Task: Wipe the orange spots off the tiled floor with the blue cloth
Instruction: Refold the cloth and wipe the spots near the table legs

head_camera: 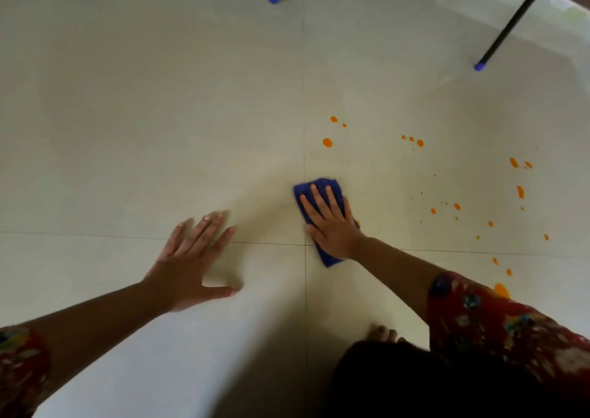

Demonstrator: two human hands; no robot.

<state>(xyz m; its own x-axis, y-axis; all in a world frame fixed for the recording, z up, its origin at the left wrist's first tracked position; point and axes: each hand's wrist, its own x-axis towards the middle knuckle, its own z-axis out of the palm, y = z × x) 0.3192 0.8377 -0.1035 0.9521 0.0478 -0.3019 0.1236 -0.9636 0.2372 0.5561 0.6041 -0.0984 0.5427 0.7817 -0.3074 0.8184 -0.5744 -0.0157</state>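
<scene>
Right hand (332,226) is pressing flat, fingers straight, on blue cloth (322,191) to scrub toward orange spots (327,142); left hand (188,258) is bracing spread on tiled floor (159,130).

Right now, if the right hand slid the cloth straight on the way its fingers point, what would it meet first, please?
Probably the large orange spot just ahead of the blue cloth under the right hand; bare tile lies between them.

one blue cloth (321,182), two hands (188,259) (332,231), three blue-tipped legs (510,25).
</scene>
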